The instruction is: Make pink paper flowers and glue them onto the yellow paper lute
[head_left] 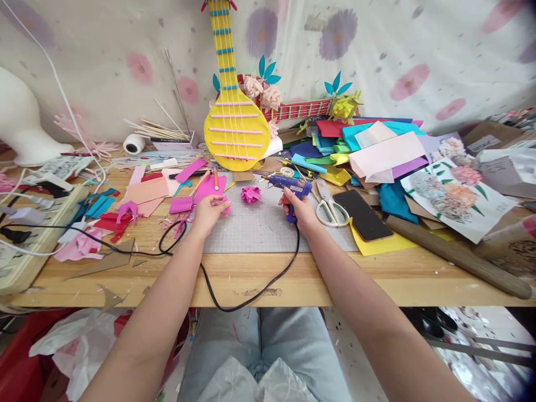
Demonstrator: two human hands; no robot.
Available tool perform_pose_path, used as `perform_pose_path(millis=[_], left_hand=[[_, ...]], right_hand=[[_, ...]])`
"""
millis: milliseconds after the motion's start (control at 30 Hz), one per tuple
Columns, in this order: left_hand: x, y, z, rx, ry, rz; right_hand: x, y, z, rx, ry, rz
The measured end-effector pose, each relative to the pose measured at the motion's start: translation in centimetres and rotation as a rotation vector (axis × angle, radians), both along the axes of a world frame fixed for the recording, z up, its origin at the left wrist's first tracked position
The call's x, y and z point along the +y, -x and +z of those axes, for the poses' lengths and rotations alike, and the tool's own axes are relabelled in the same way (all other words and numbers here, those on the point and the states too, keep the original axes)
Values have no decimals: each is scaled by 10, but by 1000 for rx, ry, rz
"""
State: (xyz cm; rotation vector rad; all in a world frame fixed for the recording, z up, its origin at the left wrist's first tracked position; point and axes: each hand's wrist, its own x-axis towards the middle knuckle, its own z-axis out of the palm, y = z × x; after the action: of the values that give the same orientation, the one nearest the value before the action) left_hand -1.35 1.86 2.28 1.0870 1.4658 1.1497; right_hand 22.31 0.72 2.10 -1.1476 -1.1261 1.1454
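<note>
I'm sitting at a wooden workbench (318, 279); floral cloth (397, 50) is hanging behind it, daylight is falling evenly, speckled floor (481, 329) is showing below.

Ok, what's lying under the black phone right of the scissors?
The black phone rests on a yellow sheet, whose corner sticks out toward the table edge. Whatever lies beneath the phone's far end, among the brown card scraps, is covered.

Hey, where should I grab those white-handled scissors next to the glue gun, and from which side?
Probably by the white handle loops of the scissors, coming from the table's near edge: the loops face you, the blades point away toward the paper pile, and the right hand is beside them.
</note>
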Motion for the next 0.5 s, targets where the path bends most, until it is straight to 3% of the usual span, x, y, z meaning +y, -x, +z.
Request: perform_pose_path(millis=[300, 500], left_hand=[[-2, 0, -11, 221, -79, -65], [-2, 1, -11, 83, -145, -41]], right_hand=[[-7, 9, 2, -171, -4, 24], [-10, 12, 2, -314, -1, 38]])
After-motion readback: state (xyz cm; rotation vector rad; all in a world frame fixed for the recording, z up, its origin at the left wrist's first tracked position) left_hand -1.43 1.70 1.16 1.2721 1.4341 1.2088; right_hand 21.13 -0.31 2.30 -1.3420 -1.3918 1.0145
